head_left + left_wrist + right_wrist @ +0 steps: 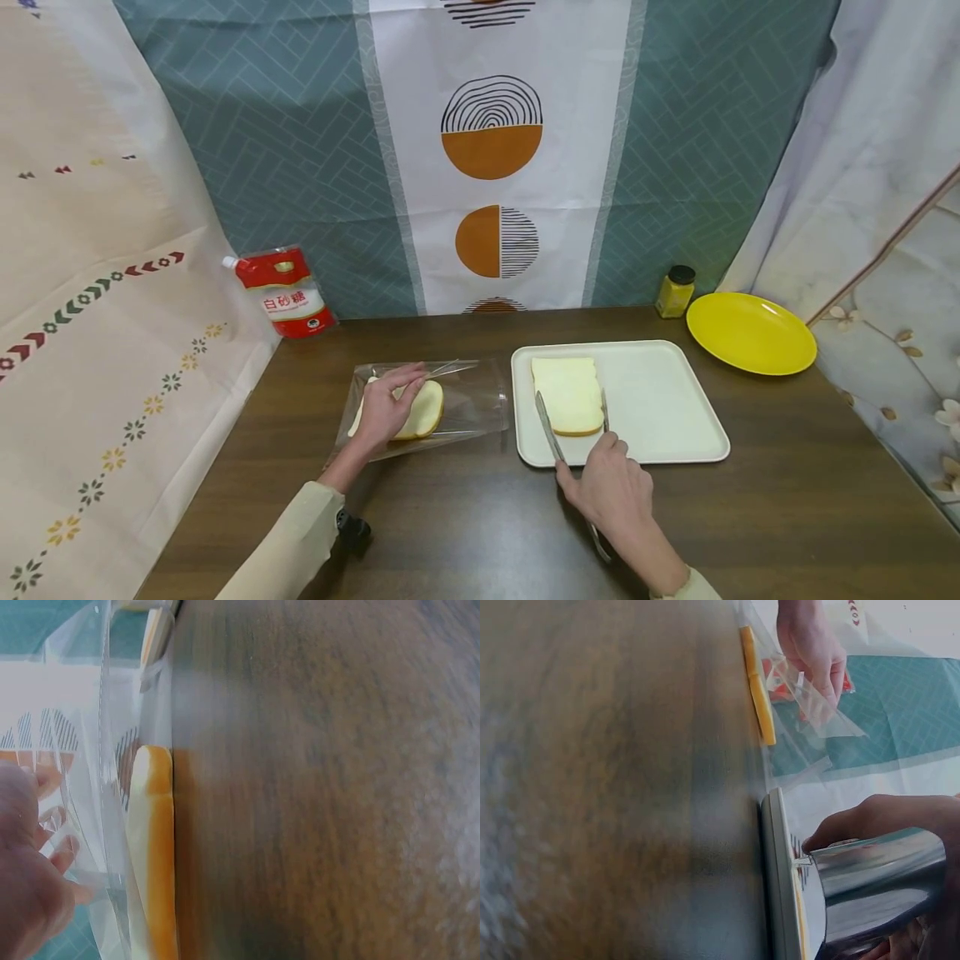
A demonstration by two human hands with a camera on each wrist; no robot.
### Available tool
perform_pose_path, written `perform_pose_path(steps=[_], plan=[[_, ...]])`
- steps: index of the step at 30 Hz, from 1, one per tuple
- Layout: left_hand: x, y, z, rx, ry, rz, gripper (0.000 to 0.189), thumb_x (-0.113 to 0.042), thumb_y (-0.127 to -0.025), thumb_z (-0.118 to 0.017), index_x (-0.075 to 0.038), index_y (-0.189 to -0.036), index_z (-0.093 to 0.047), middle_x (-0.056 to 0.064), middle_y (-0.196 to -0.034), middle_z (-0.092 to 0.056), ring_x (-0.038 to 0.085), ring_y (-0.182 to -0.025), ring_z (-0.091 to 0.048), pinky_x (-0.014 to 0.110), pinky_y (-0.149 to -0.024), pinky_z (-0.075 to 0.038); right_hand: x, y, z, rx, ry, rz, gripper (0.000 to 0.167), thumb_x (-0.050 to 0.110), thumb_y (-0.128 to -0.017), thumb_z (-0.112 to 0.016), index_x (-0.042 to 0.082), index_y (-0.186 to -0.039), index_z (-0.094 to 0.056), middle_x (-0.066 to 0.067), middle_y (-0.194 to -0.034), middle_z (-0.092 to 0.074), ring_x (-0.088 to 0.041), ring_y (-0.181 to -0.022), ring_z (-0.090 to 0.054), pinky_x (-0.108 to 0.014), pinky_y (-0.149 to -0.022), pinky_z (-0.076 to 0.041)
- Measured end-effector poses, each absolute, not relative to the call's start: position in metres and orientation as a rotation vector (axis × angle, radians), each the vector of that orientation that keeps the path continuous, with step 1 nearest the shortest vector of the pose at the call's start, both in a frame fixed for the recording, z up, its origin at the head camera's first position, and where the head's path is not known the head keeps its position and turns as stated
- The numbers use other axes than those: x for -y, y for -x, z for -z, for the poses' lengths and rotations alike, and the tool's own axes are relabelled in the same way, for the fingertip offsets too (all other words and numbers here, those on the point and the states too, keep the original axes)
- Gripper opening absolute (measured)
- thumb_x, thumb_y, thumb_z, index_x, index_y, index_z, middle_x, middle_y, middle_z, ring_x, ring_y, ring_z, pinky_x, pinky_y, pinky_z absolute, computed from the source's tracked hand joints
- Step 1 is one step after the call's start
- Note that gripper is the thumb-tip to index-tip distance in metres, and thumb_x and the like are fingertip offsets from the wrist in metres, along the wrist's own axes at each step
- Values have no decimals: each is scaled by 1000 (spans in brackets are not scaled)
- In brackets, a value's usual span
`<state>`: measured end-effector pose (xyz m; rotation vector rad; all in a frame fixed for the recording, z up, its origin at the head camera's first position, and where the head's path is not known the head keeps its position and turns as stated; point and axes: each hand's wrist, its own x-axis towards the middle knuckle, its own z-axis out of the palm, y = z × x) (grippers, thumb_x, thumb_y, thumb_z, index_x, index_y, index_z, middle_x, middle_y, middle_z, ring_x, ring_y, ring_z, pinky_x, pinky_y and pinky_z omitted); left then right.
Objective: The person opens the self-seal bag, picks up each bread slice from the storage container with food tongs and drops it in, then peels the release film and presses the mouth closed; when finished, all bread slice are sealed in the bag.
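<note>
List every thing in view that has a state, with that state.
Plastic bag, pinched by the left hand, bread slice inside
Metal tongs, held in the right hand, arms spread
White tray, flat, right side up
Tray bread, lying flat between the tong arms
Red pouch, capped
Yellow jar, upright, lidded
Yellow plate, face up

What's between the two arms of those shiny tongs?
A slice of bread, lying on the white tray; the head view shows it between the arms of the tongs.
</note>
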<state>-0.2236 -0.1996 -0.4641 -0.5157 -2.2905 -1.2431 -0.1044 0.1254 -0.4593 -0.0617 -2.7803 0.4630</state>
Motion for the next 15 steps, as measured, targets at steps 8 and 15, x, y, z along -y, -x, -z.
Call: perform_pose_path(steps=[8, 15], plan=[[200, 224, 464, 2314, 500, 1258, 11, -1, -91, -72, 1, -100, -78, 16, -115, -71, 35, -115, -63, 53, -95, -48, -126, 104, 460, 2772, 29, -449, 57, 39, -74, -80, -7, -80, -46, -12, -62, -44, -33, -43, -51, -45, -37, -42], [200, 224, 464, 2317, 494, 1270, 12, -2, -92, -71, 1, -101, -78, 15, -116, -71, 36, -116, -62, 55, -95, -47, -127, 105, 460, 2800, 0, -464, 55, 36, -76, -80, -6, -81, -46, -9, -61, -41, -29, -42, -49, -42, -35, -39]])
